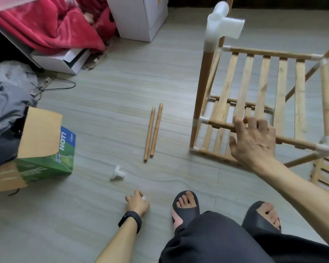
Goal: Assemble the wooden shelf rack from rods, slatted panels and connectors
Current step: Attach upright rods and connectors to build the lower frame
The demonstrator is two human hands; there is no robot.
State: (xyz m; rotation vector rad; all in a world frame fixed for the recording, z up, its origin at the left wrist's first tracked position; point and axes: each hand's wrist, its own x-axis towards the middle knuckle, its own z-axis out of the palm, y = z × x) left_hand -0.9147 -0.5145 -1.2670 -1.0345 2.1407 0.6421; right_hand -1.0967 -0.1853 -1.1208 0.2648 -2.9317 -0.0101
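The partly built wooden rack (262,88) stands on the floor at the right, with slatted panels joined by white connectors. A white three-way connector (219,28) caps its near-left upright rod. My right hand (253,141) has its fingers curled over the front rail (296,142) of the middle slatted panel. My left hand (137,201) is low on the floor, its fingers closed around a small white connector (144,197) that is mostly hidden. Two loose wooden rods (153,131) lie side by side in the middle of the floor. Another white connector (118,172) lies near them.
A green and brown cardboard box (44,149) sits open at the left beside grey clothes. A red blanket (49,23), a white cabinet (139,16) and a wire hanger (61,86) are at the back. My two feet in dark slippers (186,205) are at the bottom.
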